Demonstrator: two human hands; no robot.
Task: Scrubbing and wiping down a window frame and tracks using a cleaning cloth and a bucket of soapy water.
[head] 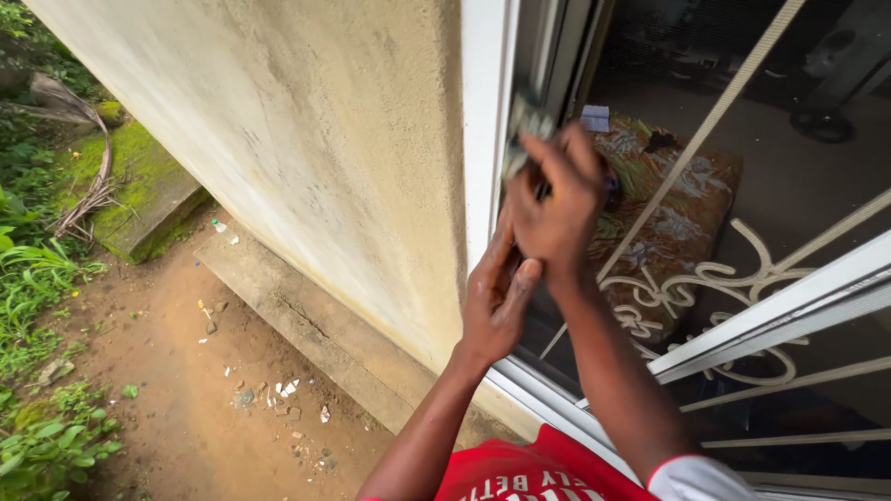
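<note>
the right hand [557, 209] is raised against the white metal window frame [485, 121], its fingers curled around a small blurred greyish object [525, 130] pressed to the frame's inner edge; what the object is cannot be told. the left hand [497, 297] sits just below, fingers loosely extended and holding nothing, touching the right wrist. behind the hands, a cream curled metal window grille [733, 278] crosses the opening, and a patterned brown and green cushion [677, 213] lies inside. to the left stands a stained cream plaster wall [306, 139] above a concrete ledge [306, 325] and bare reddish soil [176, 371].
</note>
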